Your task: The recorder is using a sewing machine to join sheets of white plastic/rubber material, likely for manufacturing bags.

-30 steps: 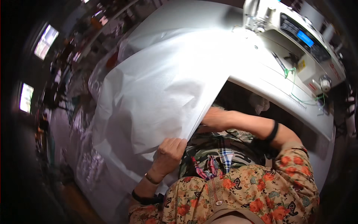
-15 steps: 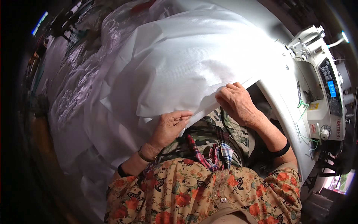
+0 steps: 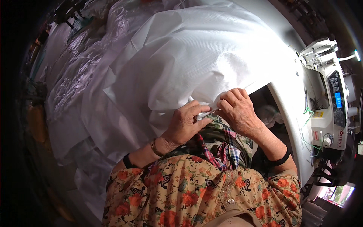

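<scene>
A large sheet of white fabric (image 3: 181,60) with a fine dotted texture spreads over the table and falls to my lap. My left hand (image 3: 188,119) pinches its near edge, where a bit of the fabric is bunched between thumb and fingers. Close by on the right, my right hand (image 3: 237,109) has its fingers curled onto the same edge. The two hands nearly meet above the camouflage cloth on my lap. The fingertips of my right hand are partly hidden behind its knuckles.
At the right stands a white sewing machine (image 3: 329,109) with a small blue screen, on a white tabletop (image 3: 291,125) with a curved edge. Green thread (image 3: 308,111) hangs beside it. Crumpled, shiny translucent sheeting (image 3: 72,72) heaps up at the left.
My left hand has moved right along the fabric's edge, up to my right hand. The edge between them has gone from stretched to folded and bunched.
</scene>
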A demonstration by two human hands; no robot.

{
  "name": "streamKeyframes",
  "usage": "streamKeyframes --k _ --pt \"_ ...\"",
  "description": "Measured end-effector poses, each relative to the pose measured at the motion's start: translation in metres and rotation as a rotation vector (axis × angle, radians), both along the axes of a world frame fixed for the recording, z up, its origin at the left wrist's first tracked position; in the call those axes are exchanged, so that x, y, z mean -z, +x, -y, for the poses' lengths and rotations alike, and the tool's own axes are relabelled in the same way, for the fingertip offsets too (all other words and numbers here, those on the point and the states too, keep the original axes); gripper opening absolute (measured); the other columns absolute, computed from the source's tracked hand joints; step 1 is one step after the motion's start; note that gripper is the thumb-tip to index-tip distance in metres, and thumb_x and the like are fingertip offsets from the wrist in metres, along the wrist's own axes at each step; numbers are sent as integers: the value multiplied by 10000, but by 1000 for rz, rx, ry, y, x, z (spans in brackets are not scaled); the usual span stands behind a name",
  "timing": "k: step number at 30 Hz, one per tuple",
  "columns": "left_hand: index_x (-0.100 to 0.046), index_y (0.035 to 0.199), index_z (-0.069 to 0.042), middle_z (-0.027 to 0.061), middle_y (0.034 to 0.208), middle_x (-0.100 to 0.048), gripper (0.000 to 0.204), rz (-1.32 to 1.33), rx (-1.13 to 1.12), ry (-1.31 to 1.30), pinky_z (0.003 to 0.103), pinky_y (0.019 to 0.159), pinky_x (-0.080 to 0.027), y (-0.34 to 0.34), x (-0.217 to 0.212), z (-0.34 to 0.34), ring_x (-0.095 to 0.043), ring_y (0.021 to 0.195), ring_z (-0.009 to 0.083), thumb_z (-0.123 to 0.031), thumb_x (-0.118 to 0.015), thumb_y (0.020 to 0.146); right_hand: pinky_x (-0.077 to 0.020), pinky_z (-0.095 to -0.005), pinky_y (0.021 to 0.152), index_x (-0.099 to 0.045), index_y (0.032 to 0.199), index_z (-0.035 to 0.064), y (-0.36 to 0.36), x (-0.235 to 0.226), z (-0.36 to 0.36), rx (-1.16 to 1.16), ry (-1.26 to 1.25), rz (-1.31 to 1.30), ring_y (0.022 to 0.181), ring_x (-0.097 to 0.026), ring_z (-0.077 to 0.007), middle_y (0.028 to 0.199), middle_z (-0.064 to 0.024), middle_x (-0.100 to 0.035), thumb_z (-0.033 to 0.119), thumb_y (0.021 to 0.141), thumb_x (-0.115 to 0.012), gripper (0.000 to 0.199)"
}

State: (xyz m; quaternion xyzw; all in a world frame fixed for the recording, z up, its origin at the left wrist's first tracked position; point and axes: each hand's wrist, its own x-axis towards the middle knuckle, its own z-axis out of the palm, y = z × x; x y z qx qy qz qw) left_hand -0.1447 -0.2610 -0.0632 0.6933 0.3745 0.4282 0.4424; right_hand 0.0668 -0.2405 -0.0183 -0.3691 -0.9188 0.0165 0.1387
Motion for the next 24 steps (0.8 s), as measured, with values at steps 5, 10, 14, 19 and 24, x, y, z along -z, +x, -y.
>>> streamKeyframes --k 5,10,14,19,24 --pt "-652 922 -18 72 804 -576 119 -92 -75 206 315 551 -426 5 -5 -4 -544 616 215 -57 -705 823 -393 -373 799 -545 912 103 3 -1 0 17 57 -13 854 -503 -219 938 -35 -526 222 801 -707 229" --pt "-652 932 -23 84 802 -581 121 -268 -64 385 344 560 -456 1 -22 -8 -586 634 246 -16 -670 813 -376 -354 718 -545 865 102 5 -4 -1 38 20 -11 791 -487 -203 863 -30 -503 223 820 -693 197" --pt "-661 1018 -13 92 821 -578 253 -306 -51 467 337 564 -479 -2 -23 -5 -610 653 246 48 -626 775 -367 -341 671 -553 857 102 7 -7 -3 48 11 -21 751 -483 -193 811 -27 -489 217 846 -676 169" --pt "-642 1074 11 104 825 -562 313 -289 48 446 340 553 -473 -5 -27 -8 -593 642 251 78 -595 773 -366 -337 665 -560 854 95 10 -13 -8 86 -16 -88 728 -493 -195 779 -30 -510 206 867 -659 149" --pt "-626 1088 8 106 813 -545 288 -366 144 477 351 578 -467 -1 -33 -13 -573 630 261 50 -593 805 -367 -337 664 -566 842 90 12 -16 -7 101 -61 -104 728 -502 -204 773 -37 -530 209 873 -654 151"
